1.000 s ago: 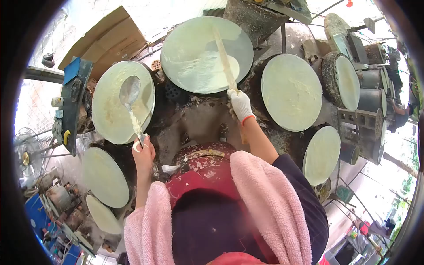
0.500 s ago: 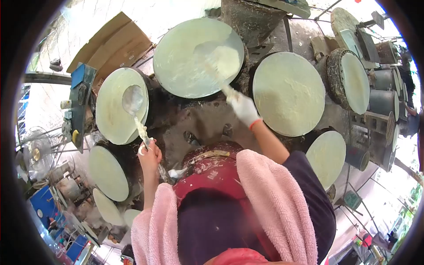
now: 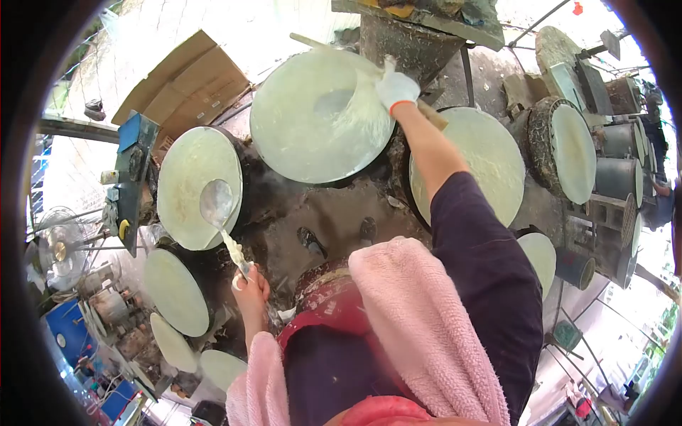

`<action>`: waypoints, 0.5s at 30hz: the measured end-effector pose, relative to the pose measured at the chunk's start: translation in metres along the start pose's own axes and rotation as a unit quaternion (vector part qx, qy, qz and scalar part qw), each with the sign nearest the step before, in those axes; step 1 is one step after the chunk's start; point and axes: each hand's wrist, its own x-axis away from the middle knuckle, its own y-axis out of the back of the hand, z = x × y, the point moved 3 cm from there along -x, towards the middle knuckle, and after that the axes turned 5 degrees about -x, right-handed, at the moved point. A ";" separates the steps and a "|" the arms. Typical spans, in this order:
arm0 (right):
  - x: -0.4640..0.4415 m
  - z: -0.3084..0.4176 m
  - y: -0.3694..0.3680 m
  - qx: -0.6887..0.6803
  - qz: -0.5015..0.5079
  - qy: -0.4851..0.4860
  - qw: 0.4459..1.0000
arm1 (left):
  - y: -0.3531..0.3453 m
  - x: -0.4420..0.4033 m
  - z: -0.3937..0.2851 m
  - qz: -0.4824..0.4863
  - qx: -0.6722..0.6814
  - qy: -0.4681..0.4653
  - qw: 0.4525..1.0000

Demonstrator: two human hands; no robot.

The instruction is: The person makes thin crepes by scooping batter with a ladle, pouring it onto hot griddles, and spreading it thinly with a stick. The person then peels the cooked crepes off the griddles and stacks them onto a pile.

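Note:
My left hand [image 3: 253, 290] is closed around the batter-coated handle of a metal ladle [image 3: 216, 201]. The ladle's round bowl is over the near edge of the left griddle [image 3: 181, 177], which bears a pale sheet of batter. My right hand [image 3: 398, 91], in a white glove with an orange cuff, is at the right rim of the large far griddle [image 3: 284, 113]. It is closed on a long wooden stick, whose end [image 3: 432, 113] sticks out toward the right griddle [image 3: 483, 163]. Motion blurs the rest of the stick. Pale batter streaks across the far griddle below this hand.
More round griddles with pale sheets stand at the lower left [image 3: 175, 292] and far right [image 3: 574, 145]. Flattened cardboard [image 3: 181, 82] leans at the back left, beside a narrow dark stand [image 3: 131, 181]. A fan [image 3: 60, 248] is at the far left.
My right hand has swept forward from the near edge of the far griddle to its right rim. The batter lump there is now smeared out. My left hand keeps the ladle over the left griddle.

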 end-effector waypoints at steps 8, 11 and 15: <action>0.208 -0.053 -0.044 -0.466 -0.111 0.028 0.878 | 0.001 -0.029 -0.016 0.051 0.033 -0.039 0.997; 0.275 -0.057 -0.042 -0.602 0.134 -0.292 0.731 | -0.009 -0.042 -0.027 0.083 0.035 -0.047 0.995; 0.277 -0.036 -0.017 -0.579 0.113 -0.213 0.779 | -0.021 -0.047 -0.043 0.125 0.041 -0.061 0.989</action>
